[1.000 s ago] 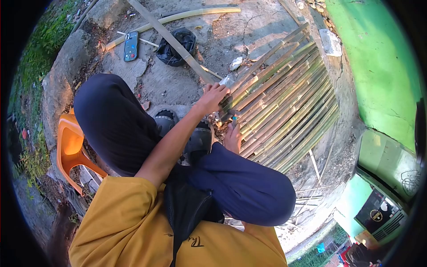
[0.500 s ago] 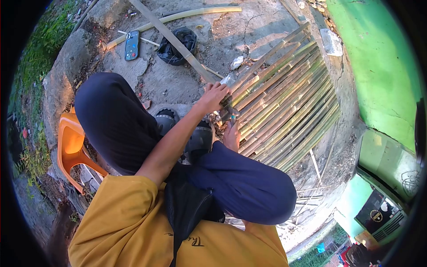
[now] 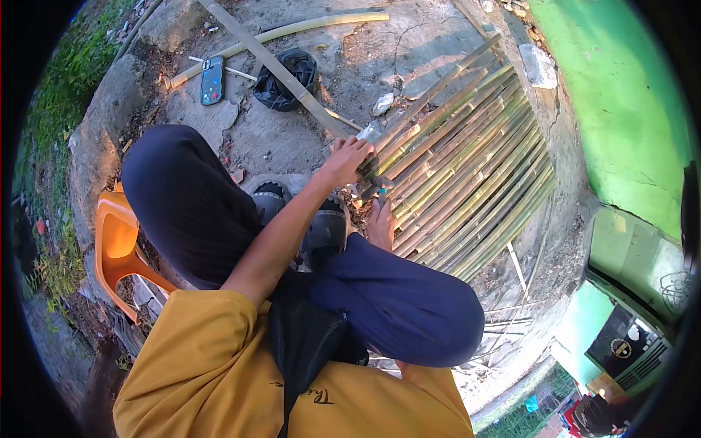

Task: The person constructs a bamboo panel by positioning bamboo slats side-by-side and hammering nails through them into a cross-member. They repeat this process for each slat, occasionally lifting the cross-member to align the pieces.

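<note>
My left hand (image 3: 346,162) reaches across to the near ends of the bamboo slats (image 3: 467,168), its fingers closed at a small dark piece whose kind I cannot make out. Just below it, my right hand (image 3: 380,228) is closed around what looks like a hammer (image 3: 380,182), with a grey metal head and a teal patch under it. The hammer head lies close to the left fingertips, by the slat ends. Several bamboo slats lie side by side in a row, slightly apart. Parts of the fingers and the lower handle are hidden.
A long bamboo strip (image 3: 266,58) slants toward my left hand. Beyond are a black plastic bag (image 3: 288,82), a phone (image 3: 212,80) and a curved bamboo pole (image 3: 325,25). An orange chair (image 3: 115,241) stands left, a green wall (image 3: 606,87) right. Rubble (image 3: 539,66) lies near the wall.
The whole view has shifted slightly. Both hands stay at the slat ends in nearly the same places, and the hammer head has barely moved.
</note>
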Demonstrator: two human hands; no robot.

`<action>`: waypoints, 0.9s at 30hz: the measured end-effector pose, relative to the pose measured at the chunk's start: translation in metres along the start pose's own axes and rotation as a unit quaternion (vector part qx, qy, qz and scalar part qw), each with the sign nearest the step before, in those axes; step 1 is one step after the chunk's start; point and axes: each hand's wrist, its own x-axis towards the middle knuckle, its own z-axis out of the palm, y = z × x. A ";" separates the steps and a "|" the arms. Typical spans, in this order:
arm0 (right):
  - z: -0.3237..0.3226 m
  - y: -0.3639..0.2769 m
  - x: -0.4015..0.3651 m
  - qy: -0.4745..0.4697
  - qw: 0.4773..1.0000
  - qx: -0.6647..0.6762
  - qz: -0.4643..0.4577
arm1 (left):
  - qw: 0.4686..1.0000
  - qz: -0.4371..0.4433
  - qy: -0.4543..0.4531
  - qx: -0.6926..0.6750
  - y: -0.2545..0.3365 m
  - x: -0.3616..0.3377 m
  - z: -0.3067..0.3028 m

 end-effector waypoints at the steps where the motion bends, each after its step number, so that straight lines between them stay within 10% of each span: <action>1: -0.002 -0.003 0.003 0.004 1.000 0.001 -0.005 | 1.000 0.004 0.004 0.003 0.002 0.005 -0.003; 12: -0.016 0.020 -0.021 0.168 0.969 0.169 0.072 | 0.995 -0.055 0.048 0.064 0.019 0.008 0.013; 27: -0.015 -0.020 0.018 0.066 0.995 0.039 -0.062 | 0.997 -0.025 0.073 -0.013 0.004 0.000 0.012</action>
